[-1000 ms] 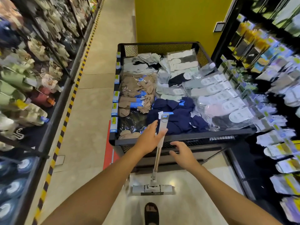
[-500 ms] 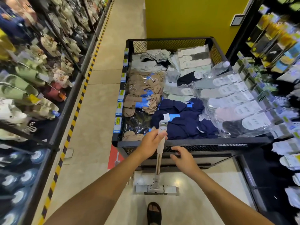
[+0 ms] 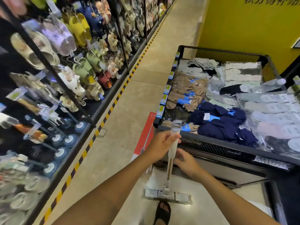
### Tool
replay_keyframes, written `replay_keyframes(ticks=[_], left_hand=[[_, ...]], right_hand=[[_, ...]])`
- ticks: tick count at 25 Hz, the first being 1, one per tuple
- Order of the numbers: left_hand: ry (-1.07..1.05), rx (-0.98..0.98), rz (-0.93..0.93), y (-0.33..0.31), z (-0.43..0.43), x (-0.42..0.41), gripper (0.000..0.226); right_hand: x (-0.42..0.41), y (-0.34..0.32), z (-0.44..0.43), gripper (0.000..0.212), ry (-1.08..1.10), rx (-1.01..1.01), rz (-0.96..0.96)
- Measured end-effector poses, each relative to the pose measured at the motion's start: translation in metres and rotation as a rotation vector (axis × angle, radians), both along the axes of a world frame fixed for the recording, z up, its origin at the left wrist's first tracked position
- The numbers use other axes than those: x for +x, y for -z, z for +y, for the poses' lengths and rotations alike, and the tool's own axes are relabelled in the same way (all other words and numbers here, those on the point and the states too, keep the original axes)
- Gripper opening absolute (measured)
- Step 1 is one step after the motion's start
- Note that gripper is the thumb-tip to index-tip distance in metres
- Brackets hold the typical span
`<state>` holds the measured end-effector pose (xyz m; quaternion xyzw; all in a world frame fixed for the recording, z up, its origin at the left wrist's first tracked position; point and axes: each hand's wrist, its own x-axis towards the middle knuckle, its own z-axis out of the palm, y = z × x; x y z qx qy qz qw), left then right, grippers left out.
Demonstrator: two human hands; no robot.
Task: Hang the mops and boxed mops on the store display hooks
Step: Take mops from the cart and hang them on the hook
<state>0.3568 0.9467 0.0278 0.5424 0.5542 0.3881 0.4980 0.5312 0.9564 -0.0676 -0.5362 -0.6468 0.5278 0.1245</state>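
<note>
A white flat mop (image 3: 169,168) stands upright in front of me, its flat head (image 3: 167,194) resting on the floor. My left hand (image 3: 162,143) grips the pale handle just below its top end. My right hand (image 3: 186,161) is lower down on the right side of the handle, and its fingertips reach the pole with the fingers only loosely bent. No boxed mop shows in this view. The hooks on the left rack hold slippers.
A black mesh bin (image 3: 219,141) full of packed socks stands straight ahead on the right. A slipper rack (image 3: 65,65) lines the left side behind yellow-black floor tape (image 3: 113,103). The tiled aisle runs between them. My sandalled foot (image 3: 163,211) is just behind the mop head.
The view has swung left toward the slipper rack. My right hand has moved in from beside the handle until it touches it. My left hand keeps its grip.
</note>
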Motion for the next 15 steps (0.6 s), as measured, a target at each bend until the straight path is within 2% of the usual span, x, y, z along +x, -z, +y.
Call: replay_keyframes(ticks=[4,5,7,9,13,14,15], left_hand=[[-0.174,0.045,-0.05,-0.017,-0.067,-0.052,0.032],[-0.228,0.057,-0.053,-0.022,-0.088,-0.07,0.034],[-0.334,0.087,-0.075,-0.033,-0.133,-0.107,0.052],[-0.428,0.114,-0.096,-0.042,-0.183,-0.142,0.066],[-0.605,0.148,-0.054,-0.06,-0.286,-0.205,0.05],[-0.654,0.157,-0.041,-0.065,-0.314,-0.221,0.052],[-0.716,0.168,-0.033,-0.07,-0.344,-0.239,0.056]], right_hand=[[-0.055,-0.019,-0.059,0.018,-0.091,-0.06,0.115],[-0.071,-0.024,-0.078,0.018,-0.095,-0.083,0.13],[-0.105,-0.038,-0.118,0.023,-0.124,-0.101,0.171],[-0.144,-0.046,-0.157,0.044,-0.207,-0.081,0.181],[-0.222,-0.043,-0.224,0.103,-0.374,-0.046,0.142],[-0.246,-0.041,-0.243,0.107,-0.435,-0.04,0.128],[-0.269,-0.049,-0.265,0.092,-0.504,-0.06,0.109]])
